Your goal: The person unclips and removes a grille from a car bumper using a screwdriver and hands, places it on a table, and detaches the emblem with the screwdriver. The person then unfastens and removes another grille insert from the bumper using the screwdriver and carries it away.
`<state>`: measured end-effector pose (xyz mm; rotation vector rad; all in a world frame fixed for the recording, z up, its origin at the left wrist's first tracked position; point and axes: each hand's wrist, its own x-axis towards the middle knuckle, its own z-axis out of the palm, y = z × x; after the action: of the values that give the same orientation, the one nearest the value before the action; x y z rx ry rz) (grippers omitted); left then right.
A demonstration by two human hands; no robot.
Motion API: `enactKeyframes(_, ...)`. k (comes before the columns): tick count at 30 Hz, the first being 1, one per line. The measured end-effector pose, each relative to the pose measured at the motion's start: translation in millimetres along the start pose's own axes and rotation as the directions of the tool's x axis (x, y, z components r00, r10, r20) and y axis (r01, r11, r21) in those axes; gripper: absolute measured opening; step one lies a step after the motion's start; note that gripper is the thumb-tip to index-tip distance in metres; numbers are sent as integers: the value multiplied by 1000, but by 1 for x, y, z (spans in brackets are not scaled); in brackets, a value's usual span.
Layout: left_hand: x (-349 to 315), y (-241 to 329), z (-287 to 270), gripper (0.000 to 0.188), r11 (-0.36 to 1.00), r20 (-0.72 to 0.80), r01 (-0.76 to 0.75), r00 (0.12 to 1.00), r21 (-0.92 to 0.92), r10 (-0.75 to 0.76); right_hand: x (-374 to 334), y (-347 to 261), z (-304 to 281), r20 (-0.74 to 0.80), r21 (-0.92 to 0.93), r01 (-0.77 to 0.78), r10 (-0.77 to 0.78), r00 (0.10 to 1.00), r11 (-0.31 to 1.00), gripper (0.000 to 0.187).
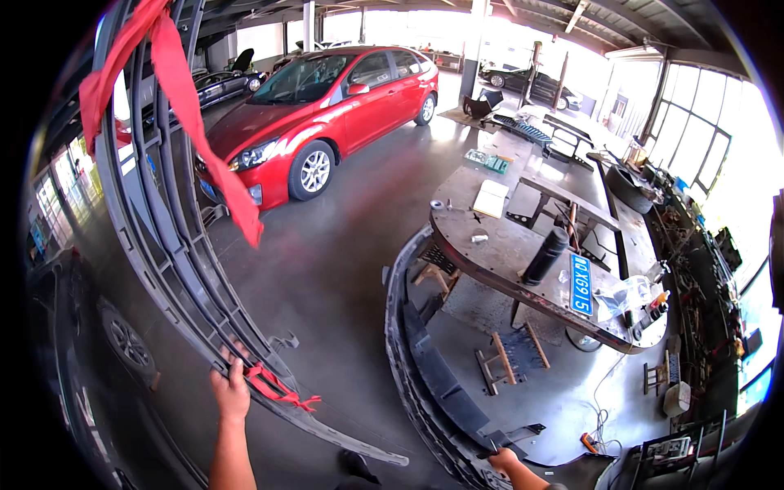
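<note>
My left hand (232,385) is closed around a bar of a long, curved, dark grey car grille (167,216), which rises up the left side of the view. Red cloth strips (184,98) hang from its upper part, and another red strip (276,387) is tied near my fingers. At the lower right, my right hand (508,461) is closed at the near end of a black, curved car bumper (445,384). Its fingertips are partly hidden, and something thin and dark sticks up beside them. That bumper arcs along the floor to the near side of the metal table.
The metal table (469,237) carries a black cylinder (545,257), a blue number plate (581,284) and a plastic bag (625,298). A folding stool (513,357) stands beneath it. A red car (327,114) is parked ahead, a dark car (98,384) at left.
</note>
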<state>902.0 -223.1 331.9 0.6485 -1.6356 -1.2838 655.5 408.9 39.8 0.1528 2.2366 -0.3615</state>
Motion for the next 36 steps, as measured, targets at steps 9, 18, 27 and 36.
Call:
enactKeyframes(9, 223, -40, -70, 39, 962, 5, -111, 994, 250, 113, -3, -155, 107, 236, 164, -148, 107, 966, 975, 26)
enactKeyframes(18, 489, -112, 0, 27, 970, -76, -202, 974, 135, 213, 203, -377, 88, 478, -677, 584, -335, 812, 448, 29)
enactKeyframes(27, 746, -195, 16, 21, 963, -56, -170, 981, 211, 185, 139, -935, -88, 97, 432, 372, -453, 886, 821, 26)
enactKeyframes(36, 1064, -267, 227, 19, 974, 201, -214, 960, 74, 196, 323, -950, -71, 3, -60, 69, -69, 998, 996, 30)
